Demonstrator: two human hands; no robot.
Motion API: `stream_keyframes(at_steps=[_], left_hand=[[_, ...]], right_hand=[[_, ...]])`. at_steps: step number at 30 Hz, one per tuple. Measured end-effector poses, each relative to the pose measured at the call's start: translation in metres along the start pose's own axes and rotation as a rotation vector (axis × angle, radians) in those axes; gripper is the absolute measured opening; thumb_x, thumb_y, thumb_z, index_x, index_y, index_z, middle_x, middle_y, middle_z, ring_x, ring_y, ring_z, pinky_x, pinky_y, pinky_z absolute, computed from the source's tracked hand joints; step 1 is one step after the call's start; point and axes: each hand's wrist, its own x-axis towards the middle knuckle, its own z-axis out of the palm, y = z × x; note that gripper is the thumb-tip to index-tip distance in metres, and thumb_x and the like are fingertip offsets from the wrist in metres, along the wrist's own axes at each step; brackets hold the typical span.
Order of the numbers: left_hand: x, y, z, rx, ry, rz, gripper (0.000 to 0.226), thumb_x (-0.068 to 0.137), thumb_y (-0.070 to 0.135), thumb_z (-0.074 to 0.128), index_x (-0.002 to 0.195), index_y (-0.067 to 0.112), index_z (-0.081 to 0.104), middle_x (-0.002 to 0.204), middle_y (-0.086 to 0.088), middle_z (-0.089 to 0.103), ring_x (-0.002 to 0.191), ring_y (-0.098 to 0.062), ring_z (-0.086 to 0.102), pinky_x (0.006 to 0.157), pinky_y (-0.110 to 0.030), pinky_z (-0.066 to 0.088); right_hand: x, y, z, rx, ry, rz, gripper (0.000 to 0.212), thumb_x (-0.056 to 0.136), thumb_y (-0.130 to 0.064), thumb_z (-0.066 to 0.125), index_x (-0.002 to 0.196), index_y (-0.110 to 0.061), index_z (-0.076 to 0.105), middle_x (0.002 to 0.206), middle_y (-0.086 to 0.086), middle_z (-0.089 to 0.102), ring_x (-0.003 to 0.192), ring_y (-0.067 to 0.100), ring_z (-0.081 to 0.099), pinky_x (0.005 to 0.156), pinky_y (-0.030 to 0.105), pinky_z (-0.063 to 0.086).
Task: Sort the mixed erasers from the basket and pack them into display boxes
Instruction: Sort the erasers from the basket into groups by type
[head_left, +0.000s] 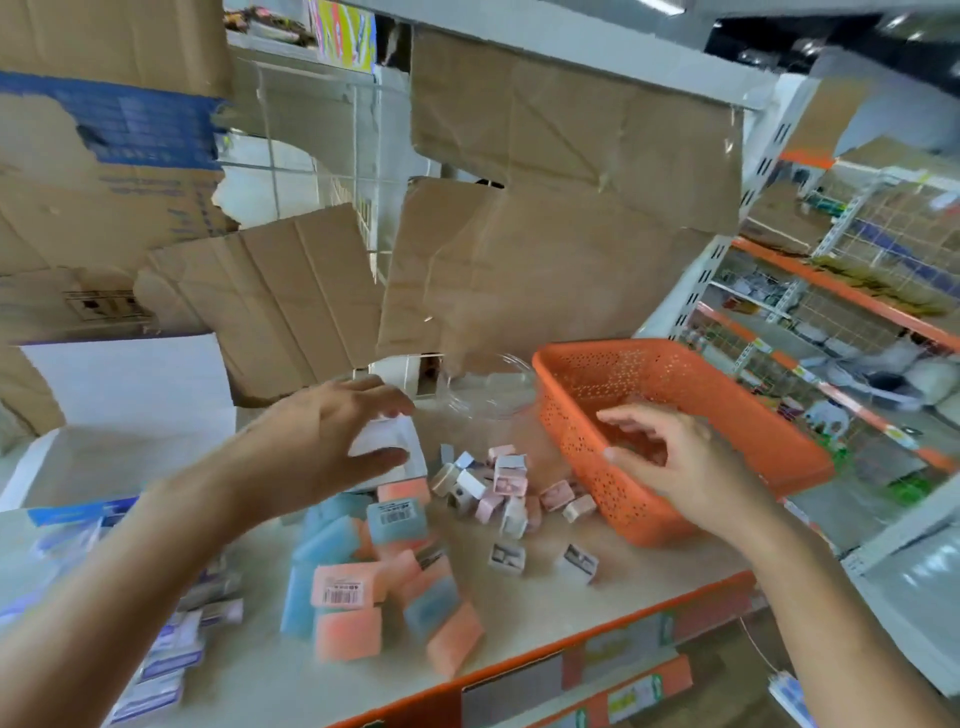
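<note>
An orange perforated basket (727, 410) lies tilted on the shelf at the right, with nothing visible inside it. My right hand (680, 462) grips its near rim, thumb on the outside. Spilled on the shelf are large pink and blue erasers (374, 571) in a loose pile and several small boxed erasers (498, 488) beside the basket. My left hand (332, 436) holds a small white display box (395, 447) above the back of the pile, thumb under it and fingers over its top.
Purple-and-white packs (171, 654) lie along the left of the shelf. A large white box (130, 395) stands at the back left. A clear plastic lid (488, 389) sits behind the erasers. Torn cardboard sheets (545, 234) cover the back. The orange shelf edge (571, 649) runs in front.
</note>
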Motion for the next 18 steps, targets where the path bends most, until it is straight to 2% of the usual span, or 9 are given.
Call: stream_keyframes(at_steps=[3,6,10,13,16,18], left_hand=[[0.031,0.02,0.01,0.023,0.02,0.029,0.041,0.086,0.04,0.058,0.124,0.027,0.053,0.122,0.01,0.056,0.109,-0.011,0.055,0.088,-0.028,0.046],[0.061,0.039,0.021,0.01,0.023,0.041,0.047,0.087,0.049,0.053,0.127,0.025,0.052,0.131,0.011,0.051,0.118,-0.011,0.051,0.095,-0.024,0.04],[0.099,0.062,0.036,-0.036,0.016,0.059,0.062,0.078,0.061,0.033,0.123,0.024,0.055,0.125,0.01,0.055,0.11,-0.01,0.054,0.091,-0.025,0.043],[0.126,0.078,0.052,-0.012,-0.002,0.036,0.058,0.08,0.061,0.032,0.121,0.027,0.054,0.116,0.006,0.057,0.106,-0.016,0.056,0.09,-0.037,0.046],[0.144,0.091,0.064,0.009,0.006,0.008,0.06,0.08,0.062,0.029,0.118,0.024,0.056,0.114,0.007,0.058,0.104,-0.016,0.057,0.086,-0.032,0.047],[0.156,0.102,0.074,-0.006,0.001,-0.017,0.063,0.078,0.062,0.026,0.119,0.024,0.056,0.117,0.008,0.057,0.105,-0.015,0.056,0.086,-0.029,0.046]], right_hand=[[0.007,0.03,-0.016,-0.015,-0.008,0.013,0.034,0.085,-0.027,0.066,0.118,-0.03,0.06,0.118,-0.01,0.061,0.109,0.008,0.056,0.094,0.031,0.044],[0.017,0.06,-0.029,-0.017,-0.019,0.019,0.033,0.086,-0.027,0.064,0.118,-0.03,0.059,0.119,-0.012,0.06,0.11,0.007,0.055,0.089,0.024,0.042],[0.031,0.097,-0.043,-0.039,-0.07,0.015,0.033,0.088,-0.03,0.061,0.12,-0.033,0.056,0.116,-0.017,0.055,0.105,-0.001,0.048,0.077,0.018,0.033],[0.045,0.123,-0.049,-0.033,-0.122,-0.02,0.034,0.088,-0.029,0.061,0.122,-0.031,0.056,0.12,-0.015,0.057,0.109,0.001,0.052,0.082,0.015,0.038],[0.057,0.143,-0.049,-0.011,-0.167,-0.07,0.035,0.088,-0.025,0.063,0.122,-0.027,0.057,0.117,-0.013,0.058,0.103,-0.005,0.05,0.078,-0.003,0.033],[0.065,0.157,-0.049,0.014,-0.212,-0.103,0.035,0.088,-0.022,0.062,0.122,-0.027,0.057,0.118,-0.012,0.058,0.105,-0.003,0.051,0.082,-0.001,0.036]])
